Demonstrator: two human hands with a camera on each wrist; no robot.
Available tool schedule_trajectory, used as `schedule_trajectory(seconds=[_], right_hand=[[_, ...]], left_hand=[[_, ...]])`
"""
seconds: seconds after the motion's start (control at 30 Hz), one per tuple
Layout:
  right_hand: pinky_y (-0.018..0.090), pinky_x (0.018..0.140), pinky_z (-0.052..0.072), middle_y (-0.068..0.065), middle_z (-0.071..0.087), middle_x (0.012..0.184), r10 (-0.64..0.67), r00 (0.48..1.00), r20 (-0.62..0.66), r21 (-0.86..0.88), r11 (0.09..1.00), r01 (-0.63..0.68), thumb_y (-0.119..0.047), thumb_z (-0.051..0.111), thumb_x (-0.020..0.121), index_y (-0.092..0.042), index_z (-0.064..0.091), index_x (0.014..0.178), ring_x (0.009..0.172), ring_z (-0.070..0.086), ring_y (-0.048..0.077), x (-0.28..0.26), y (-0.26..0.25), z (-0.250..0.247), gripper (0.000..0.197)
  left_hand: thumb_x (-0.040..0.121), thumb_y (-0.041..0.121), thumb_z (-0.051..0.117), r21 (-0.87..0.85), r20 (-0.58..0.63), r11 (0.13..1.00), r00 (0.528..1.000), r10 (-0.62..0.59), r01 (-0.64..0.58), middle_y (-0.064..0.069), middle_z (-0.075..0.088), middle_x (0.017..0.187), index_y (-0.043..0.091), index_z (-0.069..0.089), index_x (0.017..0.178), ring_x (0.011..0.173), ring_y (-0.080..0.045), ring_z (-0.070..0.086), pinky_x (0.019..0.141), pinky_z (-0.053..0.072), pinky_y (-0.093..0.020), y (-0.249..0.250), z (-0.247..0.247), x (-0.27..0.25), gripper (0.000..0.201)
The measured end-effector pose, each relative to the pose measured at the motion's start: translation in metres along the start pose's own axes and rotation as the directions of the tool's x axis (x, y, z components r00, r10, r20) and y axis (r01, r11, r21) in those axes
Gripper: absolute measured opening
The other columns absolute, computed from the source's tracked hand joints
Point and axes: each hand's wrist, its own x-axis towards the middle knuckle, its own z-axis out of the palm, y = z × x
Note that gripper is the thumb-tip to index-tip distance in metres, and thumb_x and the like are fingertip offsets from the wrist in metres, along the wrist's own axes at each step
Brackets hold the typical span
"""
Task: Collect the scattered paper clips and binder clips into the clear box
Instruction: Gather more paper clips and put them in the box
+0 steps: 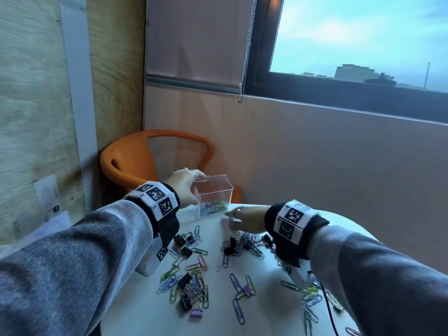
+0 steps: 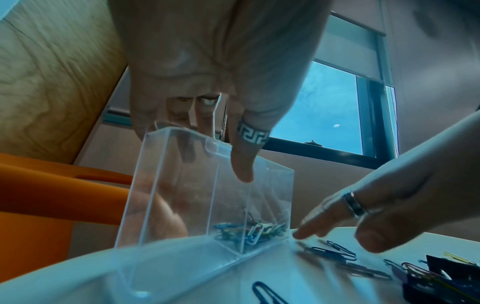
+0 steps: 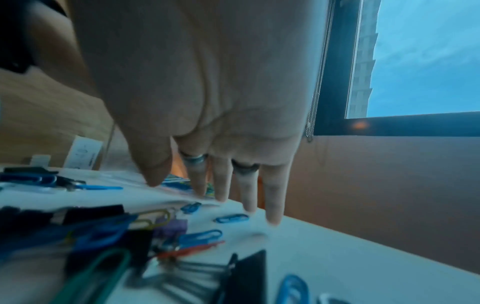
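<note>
Head view: table (image 1: pixel 278 309), white and round, carries the clear box (image 1: pixel 213 196) at its far edge, upright and open at the top, with a small heap of coloured paper clips on its floor.
Left hand (image 1: pixel 185 187): wrapped round the box's left side and top rim, fingers curled over the far edge, gripping it.
Right hand (image 1: pixel 244 220): just right of the box's base, palm down, fingers straight and spread above the tabletop, holding nothing; a ring shows on 1 finger.
Scattered paper clips (image 1: pixel 194 282): blue, green, pink and yellow ones spread across the near half of the table.
Binder clips: black ones (image 1: pixel 185 251) mixed among them, plus a purple binder clip (image 1: pixel 247 290) near the middle.
Background: orange chair (image 1: pixel 135 163) beyond the table's far-left edge, window (image 1: pixel 358 37) at far right.

Left wrist view: left hand (image 2: pixel 207 67) reaches down onto the box (image 2: pixel 197 197); the thumb, wearing a patterned ring, lies on the near wall, the other fingers go over the far side.
Box contents: paper clips (image 2: pixel 254 232) lie in its bottom right corner.
Right hand (image 2: pixel 384 205): its fingertips touch the table just right of the box, beside dark paper clips.

Right wrist view: right hand (image 3: pixel 207 115) hangs with 4 straight fingers (image 3: pixel 272 197) pointing down at the table, thumb apart, nothing gripped.
Rings: 2 visible.
Near clutter: blurred blue paper clips (image 3: pixel 232 218) and black binder clips (image 3: pixel 246 275) lie below.
</note>
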Motion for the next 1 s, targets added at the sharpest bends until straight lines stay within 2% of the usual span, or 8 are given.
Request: schedule_trajectory(seconds=[0.1,0.33,0.57,0.67,0.73,0.8,0.9,1.0], right_hand=[[0.037,0.112,0.029,0.014,0.04,0.144,0.016,1.0,0.011,0.033,0.999,-0.016,-0.029,0.031,0.101,-0.004,0.043,0.134,0.133,0.037,0.029,-0.01,0.0,0.009,0.043],[0.036,0.108,0.038,0.004,0.041,0.145,-0.053,0.999,0.001,-0.006,0.999,0.053,-0.027,0.035,0.098,-0.017,0.044,0.138,0.127,0.046,0.024,-0.057,-0.003,0.022,0.042],[0.035,0.103,0.042,0.006,0.045,0.142,-0.128,0.988,-0.083,-0.037,0.991,0.125,-0.029,0.036,0.099,-0.02,0.041,0.141,0.125,0.048,0.024,-0.069,-0.021,0.016,0.043],[0.036,0.104,0.042,0.006,0.051,0.138,-0.134,0.988,-0.071,-0.042,0.99,0.131,-0.031,0.037,0.098,-0.021,0.045,0.137,0.123,0.049,0.024,-0.071,-0.02,0.019,0.041],[0.036,0.104,0.041,0.006,0.051,0.138,-0.144,0.986,-0.081,-0.028,0.99,0.142,-0.031,0.038,0.098,-0.021,0.045,0.137,0.123,0.05,0.023,-0.073,-0.018,0.02,0.041],[0.034,0.105,0.041,0.006,0.047,0.14,-0.168,0.981,-0.094,-0.024,0.986,0.166,-0.028,0.039,0.098,-0.02,0.043,0.139,0.124,0.048,0.023,-0.073,-0.022,0.02,0.042],[0.036,0.104,0.042,0.004,0.041,0.144,-0.205,0.968,-0.143,-0.01,0.979,0.206,-0.026,0.042,0.097,-0.02,0.04,0.14,0.125,0.048,0.022,-0.065,-0.036,0.019,0.043],[0.04,0.103,0.044,0.005,0.035,0.147,-0.215,0.964,-0.155,-0.037,0.977,0.212,-0.027,0.044,0.096,-0.016,0.033,0.144,0.125,0.049,0.025,-0.046,-0.054,0.016,0.05]], left_hand=[[0.077,0.013,0.069,-0.012,0.011,1.0,1.0,0.007,-0.007,-0.009,0.049,0.135,0.021,0.044,0.135,0.128,-0.022,0.045,0.103,0.04,-0.033,0.0,0.001,-0.001,0.064],[0.084,0.013,0.062,-0.023,0.099,0.998,0.993,0.066,-0.064,-0.007,0.047,0.135,0.023,0.04,0.134,0.121,-0.02,0.047,0.093,0.039,-0.028,0.008,-0.001,-0.01,0.056],[0.082,0.022,0.068,0.031,0.159,0.994,0.982,0.098,-0.104,-0.004,0.041,0.142,0.024,0.035,0.139,0.128,-0.019,0.042,0.1,0.036,-0.028,0.023,-0.001,-0.019,0.066],[0.082,0.032,0.067,0.04,0.02,0.993,0.994,0.112,-0.113,0.0,0.035,0.145,0.026,0.035,0.138,0.133,-0.022,0.036,0.11,0.033,-0.039,0.022,-0.01,-0.03,0.064],[0.083,0.028,0.065,0.011,-0.183,0.987,0.97,0.16,-0.161,-0.002,0.047,0.128,0.022,0.048,0.124,0.119,-0.022,0.044,0.101,0.038,-0.036,0.02,-0.017,-0.046,0.045],[0.084,0.024,0.065,-0.032,-0.283,0.958,0.922,0.265,-0.285,0.0,0.055,0.099,0.017,0.056,0.102,0.091,-0.018,0.054,0.081,0.044,-0.029,0.017,-0.022,-0.067,0.021],[0.086,0.031,0.062,-0.002,-0.099,0.947,0.942,0.321,-0.322,0.008,0.054,0.071,0.02,0.053,0.083,0.065,-0.01,0.052,0.064,0.048,-0.027,0.01,-0.02,-0.095,0.015],[0.079,0.04,0.069,0.139,0.237,0.98,0.966,0.103,-0.139,0.006,0.056,0.081,0.019,0.056,0.093,0.068,-0.01,0.051,0.064,0.045,-0.025,-0.001,-0.012,-0.106,0.028]])
